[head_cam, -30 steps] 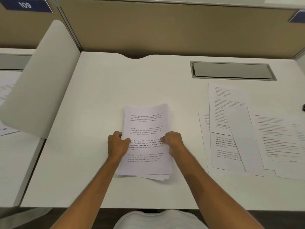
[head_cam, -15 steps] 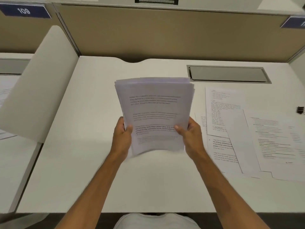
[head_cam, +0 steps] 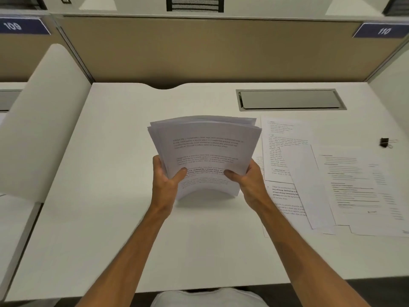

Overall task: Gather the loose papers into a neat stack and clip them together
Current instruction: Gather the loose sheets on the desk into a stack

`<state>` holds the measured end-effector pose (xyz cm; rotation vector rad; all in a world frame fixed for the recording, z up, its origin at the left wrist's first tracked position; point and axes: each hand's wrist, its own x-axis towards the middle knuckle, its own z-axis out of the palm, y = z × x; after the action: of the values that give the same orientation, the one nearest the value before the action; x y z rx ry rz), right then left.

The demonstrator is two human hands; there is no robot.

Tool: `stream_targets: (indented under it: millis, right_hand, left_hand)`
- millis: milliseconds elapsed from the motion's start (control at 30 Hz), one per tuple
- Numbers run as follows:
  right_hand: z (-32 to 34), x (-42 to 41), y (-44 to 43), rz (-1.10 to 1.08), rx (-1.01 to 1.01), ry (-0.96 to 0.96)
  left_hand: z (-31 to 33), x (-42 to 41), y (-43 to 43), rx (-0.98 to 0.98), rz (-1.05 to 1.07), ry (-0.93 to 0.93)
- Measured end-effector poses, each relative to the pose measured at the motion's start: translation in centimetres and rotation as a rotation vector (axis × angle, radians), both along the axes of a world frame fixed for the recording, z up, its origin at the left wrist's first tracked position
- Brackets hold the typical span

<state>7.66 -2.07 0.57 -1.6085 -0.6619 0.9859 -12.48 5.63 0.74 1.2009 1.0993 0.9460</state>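
A stack of printed white papers (head_cam: 205, 149) stands upright on its bottom edge at the middle of the white desk (head_cam: 115, 218). The sheets bow slightly and their top edges are fanned and uneven. My left hand (head_cam: 166, 178) grips the stack's left side, thumb on the front page. My right hand (head_cam: 247, 180) grips its right side the same way. A black binder clip (head_cam: 385, 142) lies on the desk far to the right, away from both hands.
Several loose printed sheets (head_cam: 332, 180) overlap on the desk's right side. A grey cable hatch (head_cam: 290, 99) is set into the desk behind them. A tan partition (head_cam: 210, 49) closes the back, and a white side divider (head_cam: 39, 120) stands at left.
The stack lay flat on the desk under both hands a second ago. Both hands lifted it upright, and its bottom edge has now come down onto the desk.
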Motion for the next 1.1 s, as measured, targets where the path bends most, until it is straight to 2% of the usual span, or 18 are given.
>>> stream_targets:
  millis: [233, 400, 700, 1100]
  right_hand:
    - [-0.4, 0.0, 0.2, -0.014, -0.012, 0.002]
    - [-0.2, 1.0, -0.2, -0.003, 0.022, -0.022]
    - [-1.5, 1.3, -1.2, 0.076, -0.059, -0.072]
    - [-1.1, 2.0, -2.8, 0.078, -0.09, -0.142]
  left_hand:
    - [-0.8, 1.7, -0.8, -0.044, 0.021, 0.065]
    - [-0.5, 2.1, -1.6, -0.001, 0.029, 0.065]
    - [-2.0, 2.4, -2.6, 0.039, 0.004, 0.273]
    - [-2.0, 3.0, -3.2, 0.059, -0.02, 0.319]
